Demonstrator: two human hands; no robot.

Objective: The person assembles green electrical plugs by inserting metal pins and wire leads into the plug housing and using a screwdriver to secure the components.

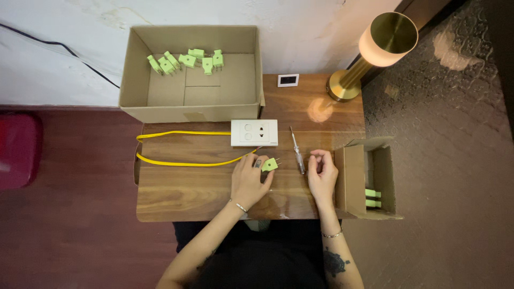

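Note:
My left hand (249,179) rests on the wooden table (182,192) and holds a light green plug (270,164) between thumb and fingers, prongs pointing away. A yellow cable (176,160) loops across the table to that hand. Just beyond lies a white socket plate (254,132). My right hand (322,174) sits curled on the table, fingers drawn in; I cannot tell if anything small is in it. A screwdriver (297,151) with a clear handle lies between the two hands.
A large open cardboard box (134,80) at the back holds several green plugs (187,60). A small open carton (350,184) at the right edge holds more green plugs. A brass lamp (375,48) and a small white square device (288,80) stand at the back right.

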